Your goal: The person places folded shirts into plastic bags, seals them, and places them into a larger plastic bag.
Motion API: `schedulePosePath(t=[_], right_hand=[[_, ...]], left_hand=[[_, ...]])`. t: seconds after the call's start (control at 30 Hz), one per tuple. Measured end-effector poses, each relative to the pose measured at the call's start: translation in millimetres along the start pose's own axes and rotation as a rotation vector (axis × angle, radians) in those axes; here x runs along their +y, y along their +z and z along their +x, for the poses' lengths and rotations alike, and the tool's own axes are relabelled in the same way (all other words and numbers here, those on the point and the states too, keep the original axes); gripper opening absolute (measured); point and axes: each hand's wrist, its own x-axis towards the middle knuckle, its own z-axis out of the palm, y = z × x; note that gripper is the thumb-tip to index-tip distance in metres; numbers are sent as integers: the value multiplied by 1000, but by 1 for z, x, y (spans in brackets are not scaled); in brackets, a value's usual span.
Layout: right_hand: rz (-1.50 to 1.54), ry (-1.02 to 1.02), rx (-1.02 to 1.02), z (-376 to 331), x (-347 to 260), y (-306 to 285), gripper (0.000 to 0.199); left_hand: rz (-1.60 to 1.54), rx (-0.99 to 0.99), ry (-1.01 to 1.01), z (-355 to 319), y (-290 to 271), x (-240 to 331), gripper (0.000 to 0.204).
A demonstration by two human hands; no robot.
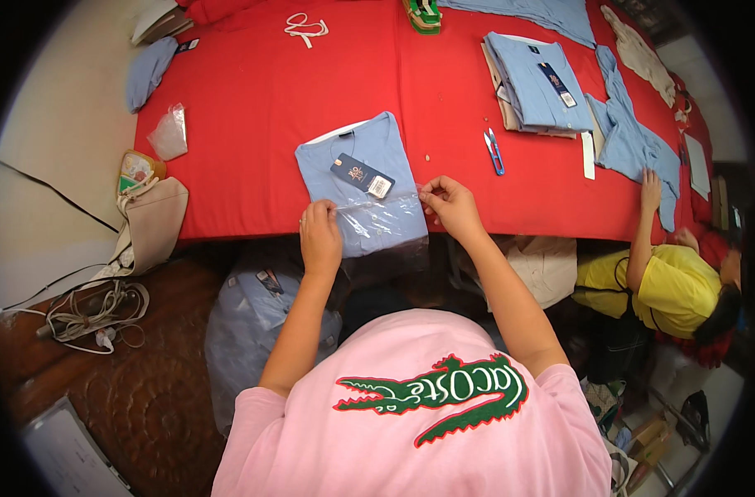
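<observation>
A folded light blue shirt (311,170) lies at the front edge of the red-covered table, with a dark hang tag (357,172) on top. A clear plastic bag (386,219) covers its near half, and the bag's near end hangs past the table edge. My left hand (321,236) pinches the bag's rim at the shirt's left side. At the right side, my right hand (452,205) pinches the rim between thumb and fingers. The far half of the shirt and most of the tag are outside the plastic.
Blue thread snips (494,152) lie right of the shirt, near a stack of folded blue shirts (531,83). A crumpled plastic bag (169,132) is at the left. A person in yellow (676,286) reaches onto the table at the right. Coiled cables (96,315) sit lower left.
</observation>
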Motion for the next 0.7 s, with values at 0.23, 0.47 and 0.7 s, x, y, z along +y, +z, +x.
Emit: schedulePosePath(t=[0.23,0.47,0.7], right_hand=[[-361,-392,-4,3,-26,-3,9],[-492,-447,16,23,-28,-2,10],[-582,-638,37,35,-26,6,11]], left_hand=[[-201,-175,44,4,-31,-9,23],[-114,-338,17,36,-48,-16,15],[-97,-223,209,48,-55,-22,17]])
